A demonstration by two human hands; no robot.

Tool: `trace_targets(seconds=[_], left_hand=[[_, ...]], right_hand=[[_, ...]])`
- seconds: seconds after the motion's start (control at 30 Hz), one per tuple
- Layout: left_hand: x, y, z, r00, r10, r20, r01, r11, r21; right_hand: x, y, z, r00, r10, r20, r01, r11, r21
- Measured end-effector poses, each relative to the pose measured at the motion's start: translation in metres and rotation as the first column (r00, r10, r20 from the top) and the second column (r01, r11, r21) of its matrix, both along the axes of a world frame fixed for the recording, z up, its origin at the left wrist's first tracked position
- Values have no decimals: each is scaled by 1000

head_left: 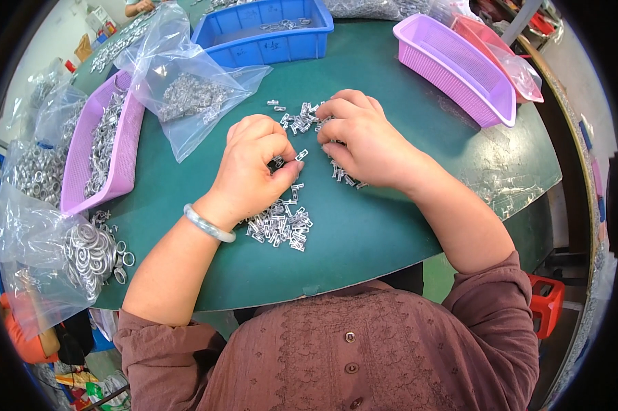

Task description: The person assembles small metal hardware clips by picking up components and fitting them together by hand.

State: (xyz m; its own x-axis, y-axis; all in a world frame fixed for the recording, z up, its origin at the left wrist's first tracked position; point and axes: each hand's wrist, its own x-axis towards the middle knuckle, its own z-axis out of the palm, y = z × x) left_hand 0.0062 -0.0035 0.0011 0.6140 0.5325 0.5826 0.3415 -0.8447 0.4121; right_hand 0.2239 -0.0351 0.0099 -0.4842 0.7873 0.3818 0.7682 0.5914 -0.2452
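Over the green table (pixel 364 226), my left hand (pixel 247 164) is closed, thumb and forefinger pinched at a small rectangular silver metal piece (pixel 301 155). Beneath and nearer than its wrist lies a loose pile of the same metal pieces (pixel 281 225). My right hand (pixel 365 137) rests to the right with its fingers curled down among more pieces; its palm hides whatever its fingertips hold. A small cluster of these pieces (pixel 299 119) spreads between the two hands at the far side, and a few others (pixel 343 175) show under the right palm.
A purple basket (pixel 132 137) of metal parts and a clear bag (pixel 186 137) of small pieces stand left. Metal rings (pixel 93 250) spill from another bag. A blue bin (pixel 261 51) is at the back, a lilac basket (pixel 453 75) at the right. Another person's hand (pixel 142 7) shows far left.
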Motion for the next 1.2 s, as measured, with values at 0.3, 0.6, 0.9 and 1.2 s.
trace_targets(seconds=[0.3,0.6,0.9,1.2], left_hand=[[0,-1,0,1000,0,3,0,1000,-17],[1,-1,0,1000,-16,26,18,998,-62],[2,-1,4,998,-35,48,34,999,39],[4,-6,6,1000,-20,1,20,986,165]], right_hand=[[0,-1,-2,1000,13,-9,-13,999,-44],[-2,0,1,981,102,-167,-108,994,-30],[-5,3,-1,933,174,-313,-197,979,-44],[-5,2,0,936,182,-301,-203,978,-39]])
